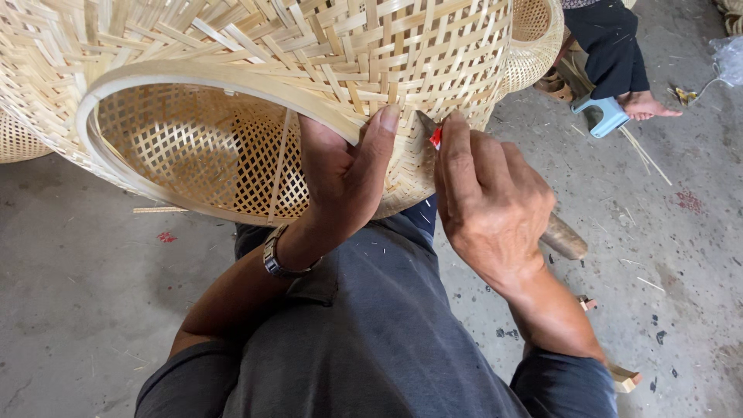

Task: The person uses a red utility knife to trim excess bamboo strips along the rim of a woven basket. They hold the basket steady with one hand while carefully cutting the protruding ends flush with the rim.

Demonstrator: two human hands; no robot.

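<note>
Head view: a woven bamboo basket lies on its side across the person's lap, mouth facing left, and the left hand is closed on its rim, thumb pressed on the outside weave. Just to the right, the right hand is wrapped round a wooden-handled knife, blade tip touching the rim. This looks like rim trimming; the next cut likely calls for a steady basket and a shallow blade angle.

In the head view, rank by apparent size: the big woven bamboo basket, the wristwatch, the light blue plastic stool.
1. Big woven bamboo basket, fills the upper frame.
2. Light blue plastic stool, though it sits farther away.
3. Metal wristwatch on the left wrist, partly hidden; close to the stool.
</note>
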